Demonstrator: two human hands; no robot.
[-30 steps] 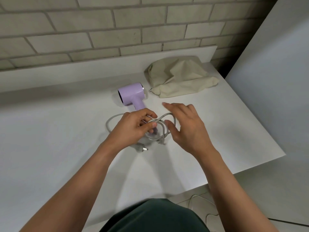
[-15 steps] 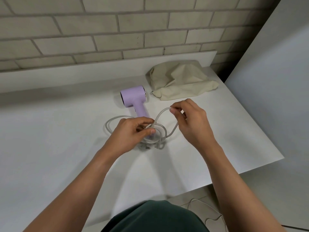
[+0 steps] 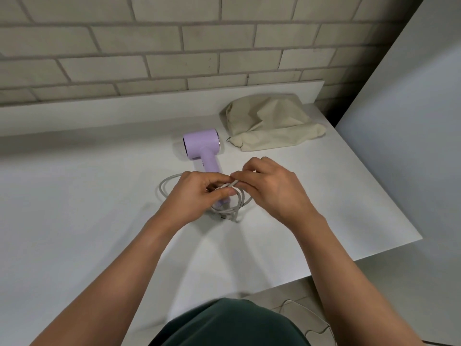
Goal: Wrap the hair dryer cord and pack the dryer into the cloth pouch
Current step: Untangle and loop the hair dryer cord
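Note:
A lilac hair dryer (image 3: 201,145) lies on the white table (image 3: 74,208), barrel toward the wall, handle pointing at me. Its grey cord (image 3: 163,189) loops left of the handle and bunches in coils under my hands. My left hand (image 3: 197,196) grips the handle's lower end together with the coils. My right hand (image 3: 272,188) pinches a strand of cord and holds it against my left fingers. A beige cloth pouch (image 3: 269,122) lies crumpled behind and to the right of the dryer, apart from both hands.
A brick wall (image 3: 174,46) with a low white ledge runs along the table's far side. A white panel (image 3: 411,121) stands at the right. The table's right edge drops to a floor where a thin cable (image 3: 311,318) lies.
My right hand brought the cord strand left from beside the handle to my left hand. The loose loop on the right has shrunk into the coil.

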